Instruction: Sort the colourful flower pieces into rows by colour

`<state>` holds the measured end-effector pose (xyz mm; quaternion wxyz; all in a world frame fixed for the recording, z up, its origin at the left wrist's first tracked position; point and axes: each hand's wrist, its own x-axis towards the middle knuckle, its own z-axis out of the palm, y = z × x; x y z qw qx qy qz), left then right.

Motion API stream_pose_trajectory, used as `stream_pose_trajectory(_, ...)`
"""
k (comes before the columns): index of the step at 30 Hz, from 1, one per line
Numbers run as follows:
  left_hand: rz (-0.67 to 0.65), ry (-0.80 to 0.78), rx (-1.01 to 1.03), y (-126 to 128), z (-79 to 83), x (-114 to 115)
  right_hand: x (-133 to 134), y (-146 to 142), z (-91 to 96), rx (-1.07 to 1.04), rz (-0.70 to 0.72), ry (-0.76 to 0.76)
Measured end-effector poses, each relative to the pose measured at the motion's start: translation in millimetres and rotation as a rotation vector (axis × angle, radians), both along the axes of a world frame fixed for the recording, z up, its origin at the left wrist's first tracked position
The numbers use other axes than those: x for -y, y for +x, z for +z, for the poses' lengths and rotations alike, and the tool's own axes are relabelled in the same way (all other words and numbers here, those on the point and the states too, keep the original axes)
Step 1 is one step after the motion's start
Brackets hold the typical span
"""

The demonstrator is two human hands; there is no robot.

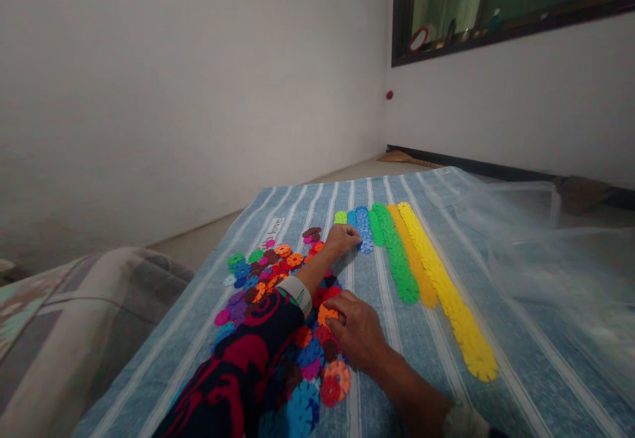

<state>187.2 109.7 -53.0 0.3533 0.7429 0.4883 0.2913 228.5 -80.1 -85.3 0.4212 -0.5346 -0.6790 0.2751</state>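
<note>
My left hand [343, 238] reaches across the pile to the short rows, its fingers pinched together beside the blue row of snowflake discs [366, 229]. Whatever lies between those fingertips is hidden. Closer to me, my right hand [360, 329] is closed, thumb and finger on an orange snowflake disc [326, 315] at the right edge of the pile. The mixed pile [310, 353] holds red, orange, blue, purple, pink, brown and green notched discs. Right of the blue row lie a green row [399, 259], an orange-yellow row [417, 262] and a long yellow row [449, 292], discs overlapping.
A striped blue cloth [397, 372] covers the table. Clear plastic containers [555, 253] stand along its right side. Short lime [340, 217] and light-blue [352, 218] pieces lie at the far end. A cloth-covered seat [114, 319] is at left, with walls behind.
</note>
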Motion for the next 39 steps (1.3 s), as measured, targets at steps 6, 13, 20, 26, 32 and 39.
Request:
stream_pose_trajectory(6,0.021,-0.034,-0.064,-25,14.5,-1,1,1,0.1,-0.007,0.010,-0.011)
stream_pose_trajectory(13,-0.189,-0.127,-0.247,-89,32.1,18,0,1,-3.3,0.003,-0.004,0.003)
stream_pose_trajectory(20,-0.298,-0.098,-0.414,-126,30.1,52,0,2,-8.0,0.005,-0.002,0.039)
stream_pose_trajectory(26,-0.192,0.106,-0.745,-123,36.8,67,1,5,-8.0,-0.010,0.001,0.054)
stream_pose_trajectory(32,-0.080,0.220,-0.926,-126,42.1,75,1,7,-6.6,-0.111,0.008,0.050)
stream_pose_trajectory(39,-0.283,0.200,-0.795,-123,40.7,96,-1,9,-1.9,-0.376,-0.137,-0.086)
